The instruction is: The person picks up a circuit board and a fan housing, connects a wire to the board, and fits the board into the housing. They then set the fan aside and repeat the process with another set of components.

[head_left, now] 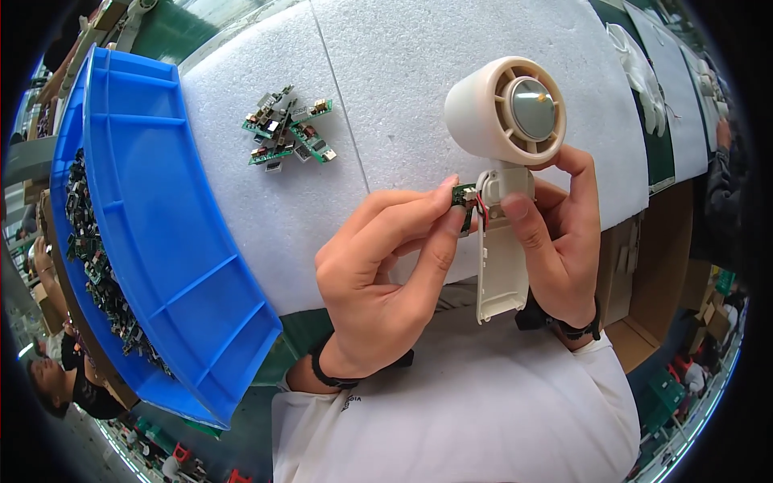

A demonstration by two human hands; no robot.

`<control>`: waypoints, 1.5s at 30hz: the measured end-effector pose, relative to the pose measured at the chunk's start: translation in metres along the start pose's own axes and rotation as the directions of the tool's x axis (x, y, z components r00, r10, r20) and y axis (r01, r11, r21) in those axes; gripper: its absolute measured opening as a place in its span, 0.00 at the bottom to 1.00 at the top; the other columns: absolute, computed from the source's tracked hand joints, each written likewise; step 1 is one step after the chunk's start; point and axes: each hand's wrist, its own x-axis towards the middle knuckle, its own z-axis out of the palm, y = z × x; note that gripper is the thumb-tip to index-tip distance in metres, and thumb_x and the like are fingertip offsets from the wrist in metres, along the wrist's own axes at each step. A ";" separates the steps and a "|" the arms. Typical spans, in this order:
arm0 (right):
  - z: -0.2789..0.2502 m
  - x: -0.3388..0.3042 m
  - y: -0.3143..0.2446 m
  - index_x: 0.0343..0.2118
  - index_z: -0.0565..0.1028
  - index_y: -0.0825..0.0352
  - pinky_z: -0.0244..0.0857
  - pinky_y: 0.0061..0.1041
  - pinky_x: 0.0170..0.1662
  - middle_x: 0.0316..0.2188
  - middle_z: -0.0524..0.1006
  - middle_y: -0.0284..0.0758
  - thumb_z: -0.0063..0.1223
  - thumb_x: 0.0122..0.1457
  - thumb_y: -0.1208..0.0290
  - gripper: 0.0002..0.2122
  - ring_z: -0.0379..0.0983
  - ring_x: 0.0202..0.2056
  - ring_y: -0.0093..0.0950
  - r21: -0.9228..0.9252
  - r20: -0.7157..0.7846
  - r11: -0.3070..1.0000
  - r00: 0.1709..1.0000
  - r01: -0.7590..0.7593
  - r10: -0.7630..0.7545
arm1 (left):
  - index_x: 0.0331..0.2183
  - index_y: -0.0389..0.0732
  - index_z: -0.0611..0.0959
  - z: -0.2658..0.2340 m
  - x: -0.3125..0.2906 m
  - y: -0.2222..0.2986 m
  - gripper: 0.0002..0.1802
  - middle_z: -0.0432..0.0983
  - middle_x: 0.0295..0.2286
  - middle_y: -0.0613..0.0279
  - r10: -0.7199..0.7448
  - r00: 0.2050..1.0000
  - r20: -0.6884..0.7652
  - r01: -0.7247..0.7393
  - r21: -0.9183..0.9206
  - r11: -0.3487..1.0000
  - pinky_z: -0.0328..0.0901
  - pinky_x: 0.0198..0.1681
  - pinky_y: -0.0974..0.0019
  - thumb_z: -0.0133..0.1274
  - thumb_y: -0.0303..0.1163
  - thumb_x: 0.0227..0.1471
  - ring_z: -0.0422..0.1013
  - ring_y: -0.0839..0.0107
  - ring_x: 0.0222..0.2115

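Between the thumb and fingers of my left hand is a small green circuit board, pinched by its edge. Red and dark wires run beside the board at the housing. My right hand grips a cream handheld fan at its neck, thumb in front and fingers behind. The round fan head with its silver centre points up, and the opened handle shell hangs below with its hollow inside showing. The board is close against the shell's upper left edge; whether the wires join it I cannot tell.
A loose pile of several circuit boards lies on the white foam sheet. At the left, a blue plastic bin stands beside a mass of more boards. White gloves lie far right, above a cardboard box. Other people are at both sides.
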 end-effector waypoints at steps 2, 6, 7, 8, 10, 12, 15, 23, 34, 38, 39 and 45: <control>-0.001 0.001 0.001 0.54 0.57 0.69 0.73 0.21 0.40 0.41 0.79 0.44 0.54 0.66 0.72 0.20 0.79 0.40 0.26 -0.029 0.016 1.000 1.000 -0.007 0.007 | 0.44 0.29 0.83 -0.001 0.000 -0.001 0.14 0.78 0.39 0.52 -0.004 1.000 0.014 0.004 0.022 1.000 0.68 0.37 0.78 0.56 0.12 0.54 0.74 0.78 0.36; -0.004 0.001 0.000 0.54 0.56 0.69 0.73 0.21 0.40 0.42 0.78 0.45 0.54 0.66 0.72 0.20 0.79 0.40 0.26 -0.086 0.042 0.996 0.999 -0.003 0.007 | 0.42 0.29 0.84 0.000 0.002 -0.001 0.13 0.79 0.38 0.52 0.030 0.999 0.012 -0.031 0.072 0.997 0.69 0.37 0.77 0.57 0.11 0.53 0.75 0.77 0.35; -0.004 0.000 0.001 0.54 0.56 0.69 0.73 0.21 0.40 0.41 0.78 0.45 0.53 0.66 0.72 0.20 0.79 0.40 0.26 -0.093 0.039 0.996 0.999 0.000 0.004 | 0.43 0.29 0.84 0.000 0.002 -0.002 0.14 0.79 0.38 0.52 0.042 0.999 0.021 -0.044 0.082 0.996 0.69 0.37 0.77 0.57 0.11 0.53 0.75 0.77 0.36; -0.004 0.002 0.001 0.54 0.56 0.69 0.73 0.21 0.41 0.41 0.79 0.45 0.53 0.66 0.72 0.20 0.79 0.41 0.26 -0.100 0.042 0.995 0.999 0.009 -0.004 | 0.43 0.30 0.84 0.000 0.002 -0.003 0.15 0.79 0.38 0.52 0.059 0.998 0.026 -0.061 0.093 0.994 0.69 0.38 0.77 0.57 0.10 0.53 0.75 0.76 0.36; -0.004 0.003 -0.003 0.54 0.56 0.69 0.73 0.21 0.41 0.41 0.79 0.44 0.53 0.66 0.72 0.20 0.79 0.41 0.26 -0.084 0.054 0.996 0.998 -0.017 0.022 | 0.43 0.30 0.84 -0.002 0.003 -0.003 0.15 0.79 0.38 0.52 0.085 0.996 0.020 -0.086 0.110 0.990 0.70 0.38 0.77 0.57 0.10 0.53 0.75 0.76 0.36; -0.004 0.005 -0.008 0.54 0.56 0.69 0.73 0.21 0.41 0.39 0.79 0.43 0.53 0.66 0.72 0.20 0.79 0.41 0.25 -0.049 0.072 0.996 0.994 -0.078 0.082 | 0.42 0.32 0.85 -0.001 0.003 -0.001 0.15 0.80 0.36 0.53 0.025 0.999 0.029 -0.027 0.071 0.997 0.74 0.38 0.72 0.59 0.13 0.51 0.78 0.71 0.35; -0.020 0.010 -0.010 0.55 0.56 0.70 0.72 0.19 0.39 0.37 0.79 0.42 0.54 0.66 0.73 0.21 0.79 0.40 0.24 -0.083 0.074 0.991 0.991 -0.103 0.109 | 0.42 0.32 0.85 -0.007 0.010 0.012 0.15 0.80 0.35 0.53 0.101 0.994 0.033 -0.105 0.160 0.982 0.75 0.38 0.69 0.61 0.15 0.49 0.79 0.68 0.35; -0.065 0.022 -0.036 0.58 0.56 0.71 0.67 0.16 0.27 0.34 0.79 0.39 0.54 0.64 0.78 0.23 0.76 0.28 0.19 -0.158 0.122 0.952 0.952 -0.262 0.282 | 0.47 0.39 0.83 -0.044 0.017 0.010 0.21 0.75 0.45 0.52 0.461 0.884 -0.074 -0.160 0.880 0.447 0.70 0.46 0.59 0.62 0.21 0.49 0.75 0.56 0.42; -0.063 0.095 -0.071 0.48 0.71 0.74 0.62 0.14 0.18 0.30 0.77 0.33 0.56 0.62 0.73 0.14 0.69 0.18 0.15 -0.296 0.313 0.887 0.841 -0.354 0.441 | 0.46 0.38 0.83 -0.056 0.016 -0.001 0.17 0.74 0.46 0.52 0.365 0.898 -0.246 0.045 0.876 0.479 0.68 0.47 0.59 0.57 0.19 0.53 0.72 0.56 0.43; -0.056 0.207 -0.066 0.47 0.73 0.74 0.64 0.14 0.22 0.27 0.75 0.27 0.58 0.62 0.68 0.16 0.69 0.22 0.12 -0.448 0.310 0.886 0.909 -0.118 0.278 | 0.46 0.37 0.83 -0.060 0.016 -0.003 0.17 0.73 0.47 0.52 0.371 0.894 -0.251 0.022 0.852 0.524 0.70 0.45 0.58 0.58 0.18 0.52 0.74 0.56 0.42; -0.055 0.240 -0.064 0.46 0.74 0.74 0.65 0.14 0.24 0.26 0.74 0.27 0.58 0.62 0.66 0.16 0.70 0.24 0.12 -0.488 0.304 0.870 0.919 -0.076 0.251 | 0.45 0.37 0.83 -0.058 0.016 -0.003 0.17 0.74 0.47 0.52 0.385 0.887 -0.257 -0.001 0.831 0.557 0.71 0.44 0.59 0.58 0.18 0.52 0.75 0.57 0.41; -0.025 0.394 -0.029 0.41 0.77 0.73 0.70 0.17 0.30 0.29 0.77 0.32 0.59 0.62 0.60 0.17 0.75 0.29 0.18 -0.694 0.010 0.710 0.988 0.119 -0.155 | 0.43 0.36 0.85 -0.051 0.011 0.005 0.14 0.76 0.46 0.51 0.448 0.871 -0.202 -0.114 0.803 0.585 0.74 0.41 0.63 0.57 0.17 0.53 0.78 0.59 0.41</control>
